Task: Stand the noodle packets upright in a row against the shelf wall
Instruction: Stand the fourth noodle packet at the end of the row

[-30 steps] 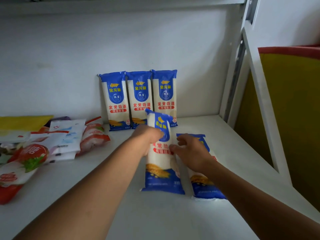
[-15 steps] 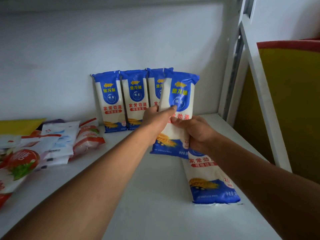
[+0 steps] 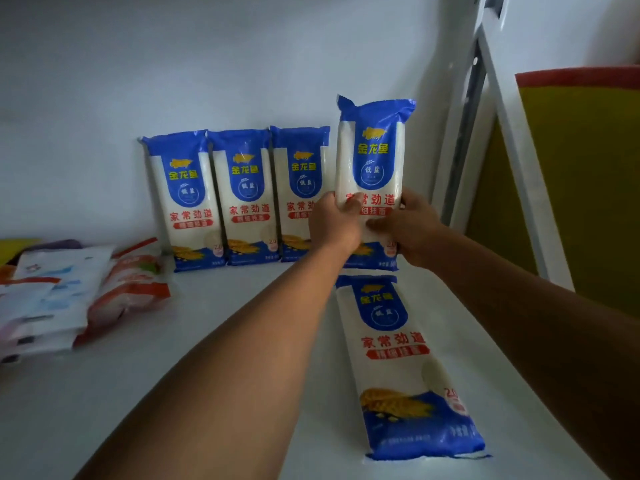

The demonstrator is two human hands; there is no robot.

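Three blue-and-white noodle packets (image 3: pixel 242 199) stand upright side by side against the white back wall (image 3: pixel 207 64). A fourth noodle packet (image 3: pixel 375 150) is held upright just right of them, close to the wall, its bottom edge near the shelf. My left hand (image 3: pixel 334 223) grips its left side and my right hand (image 3: pixel 408 225) grips its right side. One more noodle packet (image 3: pixel 405 365) lies flat on the white shelf (image 3: pixel 214 341) in front, beneath my right arm.
A loose pile of other snack packets (image 3: pixel 69 296), white, red and orange, lies at the left of the shelf. A white metal shelf post (image 3: pixel 460 133) rises at the right end, with a yellow and red panel (image 3: pixel 581 168) beyond it.
Both hands lifted the packet off the shelf, turned it upright and carried it back and right toward the wall, beside the three standing packets.
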